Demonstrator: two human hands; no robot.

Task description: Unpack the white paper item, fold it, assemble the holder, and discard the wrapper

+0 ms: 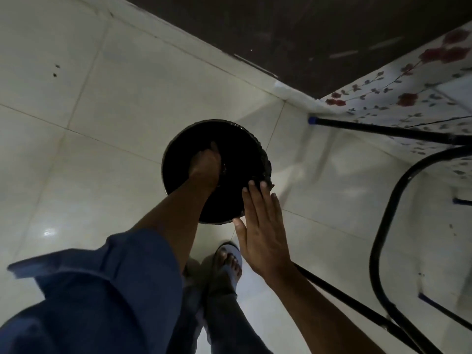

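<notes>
A round black waste bin [245,149] with a dark liner stands on the pale tiled floor below me. My left hand [205,167] reaches down into its mouth, fingers bunched; the dark inside hides whether anything is in them. My right hand [260,226] hovers flat with fingers spread over the bin's near right rim, holding nothing. No wrapper, white paper or holder can be made out.
A table with a flowered cloth [413,103] and black metal legs [383,130] stands at the right. A curved black frame [383,226] is beside it. A dark wall [306,34] runs along the top. My sandalled foot [228,261] stands just before the bin.
</notes>
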